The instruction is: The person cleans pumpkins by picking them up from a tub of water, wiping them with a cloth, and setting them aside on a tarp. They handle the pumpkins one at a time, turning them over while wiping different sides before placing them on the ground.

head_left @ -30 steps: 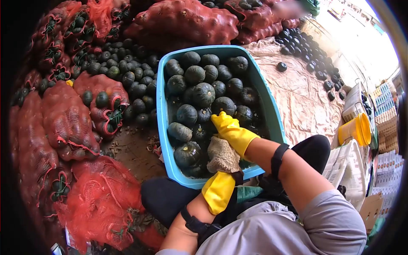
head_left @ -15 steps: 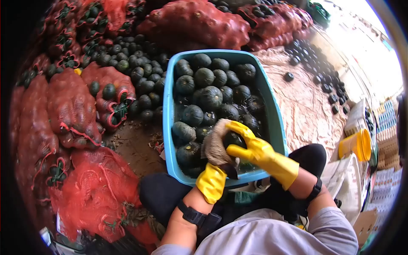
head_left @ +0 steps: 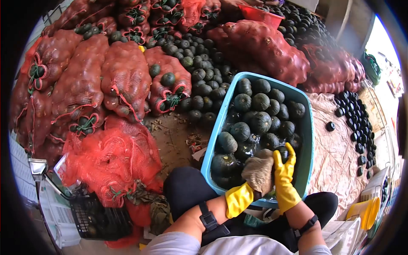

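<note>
Both my hands are in yellow rubber gloves over the near end of a blue tub (head_left: 207,159). A bunched brown cloth (head_left: 258,170) covers my left hand (head_left: 240,199), hiding its fingers; only the yellow cuff and wrist show. My right hand (head_left: 285,178) is beside the cloth, its thumb and fingers curved around a dark green squash (head_left: 283,152), mostly hidden. Many round dark green squashes (head_left: 260,123) sit wet in the tub, in dark water.
Full red mesh sacks (head_left: 123,78) stand at the left, with loose squashes (head_left: 204,76) behind. An empty red net heap (head_left: 112,155) lies near a black crate (head_left: 100,219). At the right are a tan sheet (head_left: 333,140), more squashes (head_left: 359,123) and a yellow bucket (head_left: 365,212).
The view has swung left, so the tub appears farther right. My right hand has turned more upright, fingers pointing up, and still stays close to the brown cloth.
</note>
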The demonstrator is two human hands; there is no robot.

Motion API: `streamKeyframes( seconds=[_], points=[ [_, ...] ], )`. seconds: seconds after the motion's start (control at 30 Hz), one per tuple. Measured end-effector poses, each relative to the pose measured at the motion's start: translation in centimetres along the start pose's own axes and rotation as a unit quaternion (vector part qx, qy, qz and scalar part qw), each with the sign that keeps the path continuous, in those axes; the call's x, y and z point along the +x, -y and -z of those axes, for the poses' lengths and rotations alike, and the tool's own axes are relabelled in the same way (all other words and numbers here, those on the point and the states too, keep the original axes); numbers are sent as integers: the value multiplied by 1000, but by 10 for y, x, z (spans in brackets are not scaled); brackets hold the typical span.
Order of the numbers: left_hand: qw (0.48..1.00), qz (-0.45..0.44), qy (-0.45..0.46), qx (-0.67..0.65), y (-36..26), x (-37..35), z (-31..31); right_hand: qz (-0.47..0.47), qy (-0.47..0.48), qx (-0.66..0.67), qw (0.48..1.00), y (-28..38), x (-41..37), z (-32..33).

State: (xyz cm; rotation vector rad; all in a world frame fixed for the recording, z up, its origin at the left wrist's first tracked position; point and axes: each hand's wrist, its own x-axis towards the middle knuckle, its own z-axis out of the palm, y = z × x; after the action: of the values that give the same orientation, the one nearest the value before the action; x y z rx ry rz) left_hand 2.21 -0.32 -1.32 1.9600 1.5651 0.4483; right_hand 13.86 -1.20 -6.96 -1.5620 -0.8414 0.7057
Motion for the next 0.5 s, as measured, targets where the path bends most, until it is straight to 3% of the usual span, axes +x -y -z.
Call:
streamKeyframes(
  seconds=[0.03,0.07,0.13,0.2,0.23,0.27,0.3,0.33,0.4,0.43,0.47,0.5],
  points=[
    [993,-96,7,-72,13,7,-2,27,6,-63,998,15,-6,5],
    [970,-193,9,-145,37,27,-10,71,48,-11,996,-2,-15,10],
    [882,-376,18,-283,81,54,-32,201,188,-53,960,7,-44,17],
    [912,-304,-79,-264,74,33,-36,297,235,-91,921,20,-38,22],
    [923,-250,-115,-269,56,13,-21,243,134,-114,954,2,-24,15],
    [992,-100,-29,-75,29,1,-11,186,30,-135,973,-16,-11,6],
    [989,-113,11,-90,27,1,-15,62,-30,-120,990,0,-4,1],
    [985,-128,44,-107,25,6,-18,4,7,-62,998,14,-8,4],
    [904,-181,9,-387,48,10,-24,156,164,-40,973,18,-24,17],
    [902,-235,-58,-359,59,17,-26,143,265,30,953,10,-24,27],
    [922,-232,-62,-305,57,20,-18,80,299,75,948,21,-19,29],
    [938,-230,-65,-249,54,22,-8,2,251,72,965,16,-7,28]
  ],
)
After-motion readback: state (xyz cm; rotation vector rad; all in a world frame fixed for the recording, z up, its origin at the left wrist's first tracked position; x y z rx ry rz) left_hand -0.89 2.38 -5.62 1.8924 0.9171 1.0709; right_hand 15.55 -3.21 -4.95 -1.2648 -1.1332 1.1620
